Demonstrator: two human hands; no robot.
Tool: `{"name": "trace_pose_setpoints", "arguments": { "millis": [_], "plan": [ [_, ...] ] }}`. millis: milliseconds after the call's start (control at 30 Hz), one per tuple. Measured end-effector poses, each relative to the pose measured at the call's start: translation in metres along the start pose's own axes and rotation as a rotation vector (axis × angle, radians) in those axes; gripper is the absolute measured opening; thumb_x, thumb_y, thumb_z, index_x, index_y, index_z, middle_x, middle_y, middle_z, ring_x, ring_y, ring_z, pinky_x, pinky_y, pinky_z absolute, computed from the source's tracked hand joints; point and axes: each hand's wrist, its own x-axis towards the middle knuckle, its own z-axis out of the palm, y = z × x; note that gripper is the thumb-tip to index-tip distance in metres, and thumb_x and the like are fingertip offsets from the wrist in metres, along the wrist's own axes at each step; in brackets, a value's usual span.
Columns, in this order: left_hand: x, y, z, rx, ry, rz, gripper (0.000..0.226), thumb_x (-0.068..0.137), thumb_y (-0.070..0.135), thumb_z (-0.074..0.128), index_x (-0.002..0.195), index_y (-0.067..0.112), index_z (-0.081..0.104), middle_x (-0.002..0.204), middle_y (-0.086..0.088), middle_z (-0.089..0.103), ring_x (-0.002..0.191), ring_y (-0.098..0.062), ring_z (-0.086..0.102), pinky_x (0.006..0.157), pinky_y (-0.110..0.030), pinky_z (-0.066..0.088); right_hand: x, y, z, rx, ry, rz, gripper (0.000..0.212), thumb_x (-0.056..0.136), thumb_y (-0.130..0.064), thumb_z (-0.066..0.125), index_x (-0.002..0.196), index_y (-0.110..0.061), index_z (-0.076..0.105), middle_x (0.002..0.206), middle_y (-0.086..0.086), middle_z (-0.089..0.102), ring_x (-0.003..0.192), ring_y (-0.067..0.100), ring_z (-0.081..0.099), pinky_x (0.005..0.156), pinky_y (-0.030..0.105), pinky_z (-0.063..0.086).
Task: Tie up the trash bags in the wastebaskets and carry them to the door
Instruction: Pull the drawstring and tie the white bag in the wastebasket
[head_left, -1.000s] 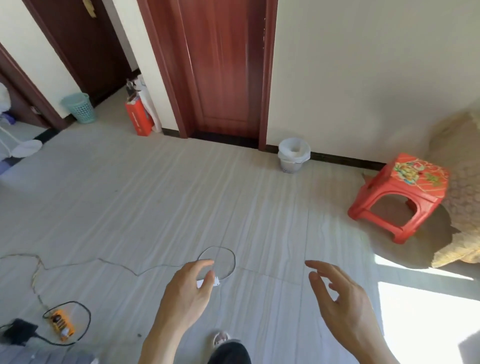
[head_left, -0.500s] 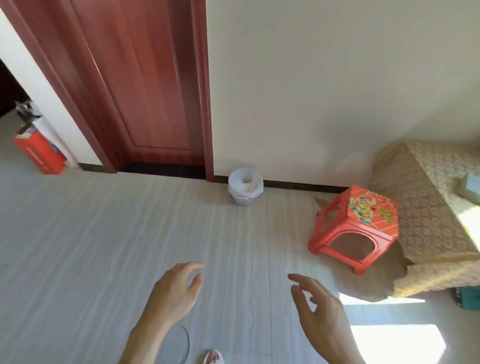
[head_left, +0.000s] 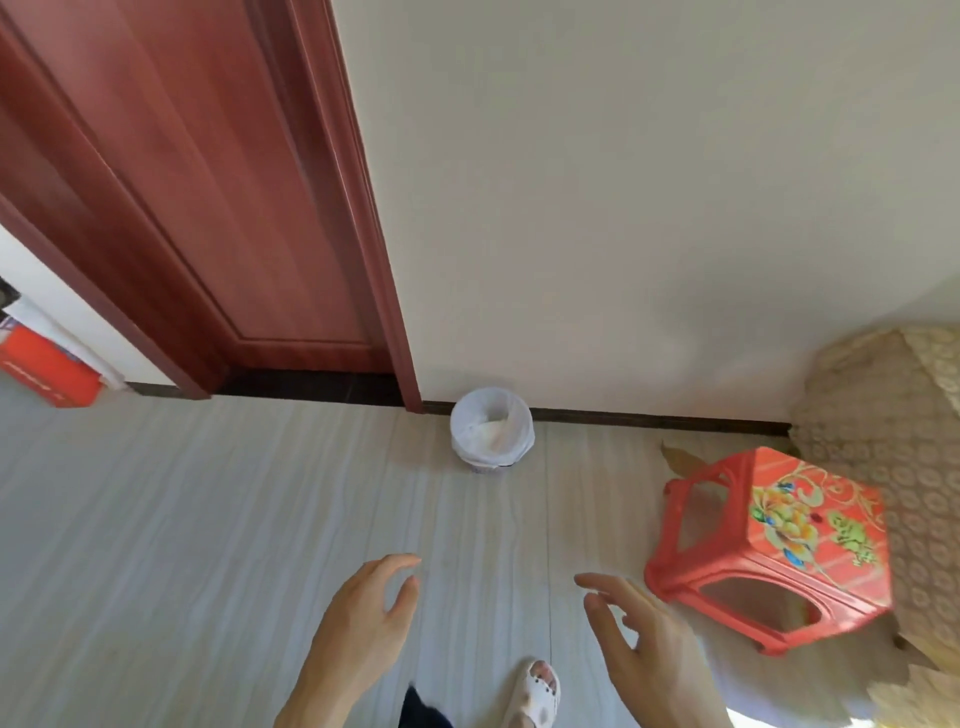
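A small wastebasket lined with a white trash bag stands on the floor against the wall, just right of the red-brown door. The bag's rim is folded over the basket's top and hangs open. My left hand and my right hand are held out low in front of me, well short of the basket. Both are empty with fingers apart.
A red plastic stool with a flowered top stands to the right, close to my right hand. Behind it is furniture under a beige lace cover. An orange-red box leans at the left wall. My white slipper shows below.
I have walked closer to the wastebasket, which now looks larger and nearer. The cable and the green basket at the left have left the view. Both hands stay empty and apart.
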Motion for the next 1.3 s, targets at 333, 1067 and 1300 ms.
{"name": "trace_pose_setpoints", "arguments": {
  "millis": [333,1067,1300],
  "plan": [
    [0.172,0.043,-0.004,0.116,-0.103,-0.031,0.034,0.099,0.041,0.044,0.132,0.038,0.052,0.137,0.021,0.051,0.123,-0.006,0.050,0.101,-0.023,0.039,0.209,0.003,-0.012,-0.210,-0.206,-0.019,0.026,0.099,-0.041,0.046,0.117,-0.037,0.064,0.116,-0.026,0.062,0.106,-0.003,0.057,0.087,0.014,0.042],
    [0.676,-0.155,0.261,0.494,-0.279,-0.191,0.059,0.101,0.045,0.031,0.154,0.023,0.015,0.161,-0.004,0.017,0.138,-0.026,0.036,0.103,-0.043,0.042,0.606,0.317,0.314,0.021,-0.463,0.646,0.057,0.094,-0.058,0.047,0.139,-0.022,0.046,0.139,-0.001,0.055,0.121,0.019,0.057,0.097,0.030,0.041],
    [0.775,-0.209,0.358,0.183,0.051,-0.205,0.065,0.097,0.038,0.046,0.151,0.039,0.009,0.136,-0.002,0.041,0.093,-0.024,0.059,0.066,-0.037,0.047,0.675,0.397,0.410,0.375,-0.109,0.653,0.084,0.081,-0.064,0.063,0.146,-0.023,0.030,0.140,-0.003,0.050,0.121,0.021,0.055,0.098,0.038,0.049]
  ]
}}
